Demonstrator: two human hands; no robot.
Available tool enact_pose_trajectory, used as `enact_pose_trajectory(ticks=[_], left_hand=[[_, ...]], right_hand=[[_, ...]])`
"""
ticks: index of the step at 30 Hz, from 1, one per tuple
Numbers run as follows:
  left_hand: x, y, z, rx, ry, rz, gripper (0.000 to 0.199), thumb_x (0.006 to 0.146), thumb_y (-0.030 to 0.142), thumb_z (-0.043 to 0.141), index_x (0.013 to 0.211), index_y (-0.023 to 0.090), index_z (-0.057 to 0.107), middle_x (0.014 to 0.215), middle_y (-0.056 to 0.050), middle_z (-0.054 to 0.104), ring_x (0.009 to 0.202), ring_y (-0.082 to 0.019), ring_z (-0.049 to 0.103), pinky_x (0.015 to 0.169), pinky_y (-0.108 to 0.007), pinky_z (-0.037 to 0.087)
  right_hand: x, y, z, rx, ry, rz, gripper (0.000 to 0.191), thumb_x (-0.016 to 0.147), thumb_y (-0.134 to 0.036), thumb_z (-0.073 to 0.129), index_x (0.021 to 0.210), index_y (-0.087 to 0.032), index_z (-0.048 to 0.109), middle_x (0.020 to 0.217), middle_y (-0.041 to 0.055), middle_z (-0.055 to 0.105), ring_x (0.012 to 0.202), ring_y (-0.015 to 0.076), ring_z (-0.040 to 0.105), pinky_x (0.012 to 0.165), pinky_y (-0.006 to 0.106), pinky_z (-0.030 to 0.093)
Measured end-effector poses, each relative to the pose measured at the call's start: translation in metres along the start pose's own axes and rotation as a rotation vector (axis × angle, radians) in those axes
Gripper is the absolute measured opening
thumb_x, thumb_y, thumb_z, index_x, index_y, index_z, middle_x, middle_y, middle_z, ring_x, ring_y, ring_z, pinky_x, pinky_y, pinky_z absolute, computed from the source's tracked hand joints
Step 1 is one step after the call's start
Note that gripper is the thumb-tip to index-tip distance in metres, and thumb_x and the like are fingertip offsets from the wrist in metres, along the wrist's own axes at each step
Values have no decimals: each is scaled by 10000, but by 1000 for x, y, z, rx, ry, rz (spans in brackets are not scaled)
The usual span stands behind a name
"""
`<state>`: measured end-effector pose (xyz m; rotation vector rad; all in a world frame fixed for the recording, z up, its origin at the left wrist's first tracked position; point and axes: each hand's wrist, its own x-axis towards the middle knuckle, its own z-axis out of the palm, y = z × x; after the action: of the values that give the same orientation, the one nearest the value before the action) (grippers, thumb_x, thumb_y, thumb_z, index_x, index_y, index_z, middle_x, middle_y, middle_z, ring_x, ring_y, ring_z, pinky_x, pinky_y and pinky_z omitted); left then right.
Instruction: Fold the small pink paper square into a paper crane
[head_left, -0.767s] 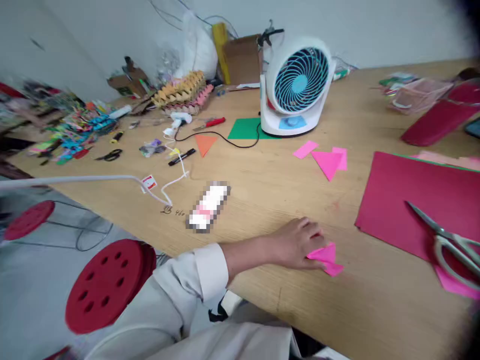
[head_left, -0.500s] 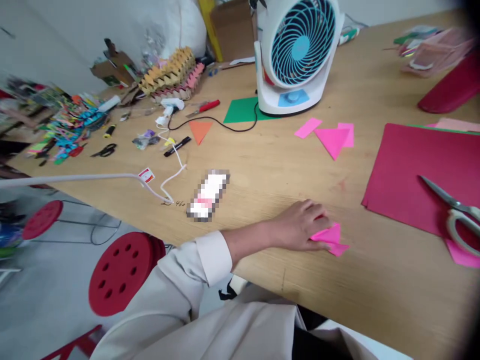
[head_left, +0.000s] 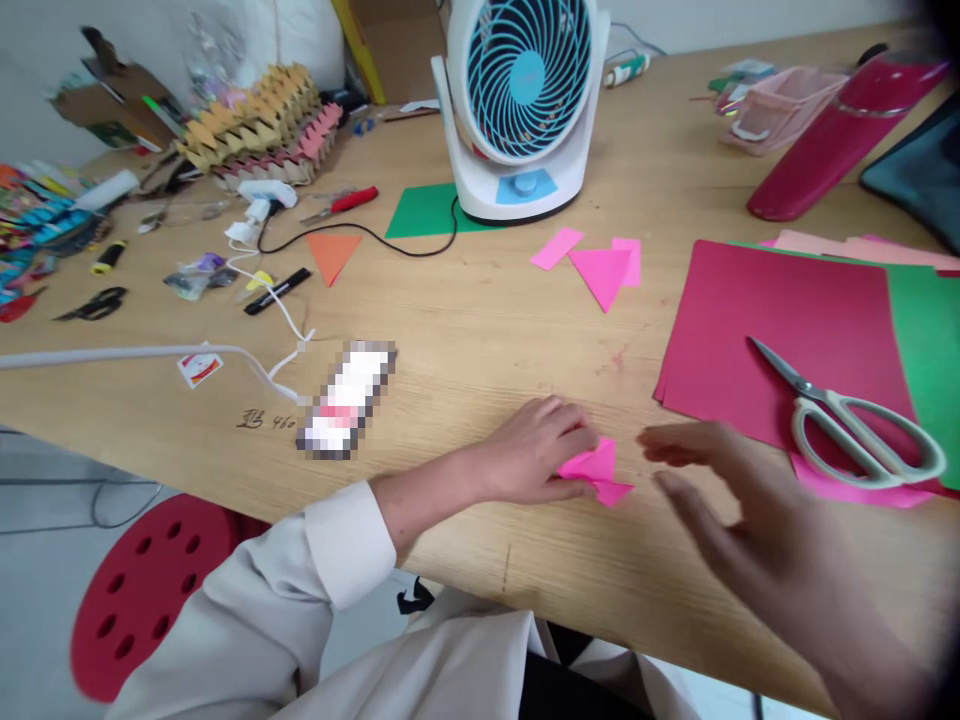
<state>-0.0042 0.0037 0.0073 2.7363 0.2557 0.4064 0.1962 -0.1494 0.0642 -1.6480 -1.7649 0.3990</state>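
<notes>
The left arm (head_left: 431, 490) reaches from about 7 o'clock, and its wrist (head_left: 469, 475) is almost straight. The left hand (head_left: 525, 455) points to 3 o'clock, its back upward, fingers bent and closed in a pinch with the thumb. The right hand (head_left: 739, 490), blurred, points to 10 o'clock, its thumb spread apart from the fingers.

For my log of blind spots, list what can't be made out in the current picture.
All in the head view:
- Phone: screen content, hidden by pixelation.
- Folded pink paper: the part covered by the left hand.
- Right hand: fine detail, lost to blur.
- Fan: its top, cut off by the upper edge.
- Green sheet: the part behind the fan's base.
</notes>
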Motion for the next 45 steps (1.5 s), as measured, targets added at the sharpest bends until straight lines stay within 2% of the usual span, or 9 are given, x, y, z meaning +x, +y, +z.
enact_pose_trajectory(ticks=[3,6,9,13,18,27,34,40,45], left_hand=[[0,3,-5,-2,27,1,480,928,532,556,1172,122,604,1147,-144,618,1051,-261,523,924,-408,453],[0,6,-9,-7,19,-8,364,965,426,529,1162,129,609,1128,-123,636,1028,-245,526,932,-400,452],[1,4,-11,-33,12,-10,233,995,267,465,1097,138,629,1122,-109,641,1038,-226,535,951,-379,445],[0,1,-13,-98,6,-11,217,991,210,465,1127,153,624,1122,-98,644,1049,-211,554,947,-363,449],[0,-1,-15,-164,3,-26,193,992,211,466,1086,164,628,1110,-104,649,1055,-208,575,946,-370,459],[-4,3,-16,-101,13,-37,193,983,249,502,1103,173,634,1136,-101,633,1072,-217,545,1003,-395,438],[-8,-4,-26,-80,13,-90,206,937,279,585,1111,188,650,1120,-106,608,1040,-225,540,942,-403,458],[-8,-8,-27,-107,128,-193,153,957,212,532,1029,185,664,1022,-71,626,971,-182,563,903,-344,471],[-6,-2,-24,-101,122,-131,158,966,213,529,957,175,681,961,-66,660,934,-170,581,894,-337,484]], right_hand=[[9,15,29,12,-174,-31,278,943,-340,613,1198,-230,606,1092,88,640,963,232,626,777,366,546],[7,23,45,-58,-187,-144,65,914,-253,643,948,-199,631,934,71,607,861,232,572,764,411,494],[6,22,46,-22,-210,-155,101,905,-122,607,827,-181,582,880,63,576,808,201,526,712,363,462],[8,18,44,56,-165,-232,95,909,-67,589,905,-161,576,982,89,620,915,200,540,782,346,459],[2,17,46,-69,-120,-344,76,919,-83,592,959,-148,588,864,71,666,842,212,529,737,364,413],[-2,14,46,-201,-236,-475,256,981,-63,470,1193,-70,614,1218,134,686,1056,263,567,854,413,395],[-3,15,46,-214,-206,-469,209,960,-46,478,1081,-82,645,1168,131,708,1005,260,607,853,411,403],[-2,12,44,-231,-203,-498,241,937,-21,454,1068,-62,652,1141,172,713,953,279,628,803,417,417],[-4,12,47,-246,-172,-481,227,923,-30,500,1086,-78,650,1133,149,717,944,264,629,799,408,424]])
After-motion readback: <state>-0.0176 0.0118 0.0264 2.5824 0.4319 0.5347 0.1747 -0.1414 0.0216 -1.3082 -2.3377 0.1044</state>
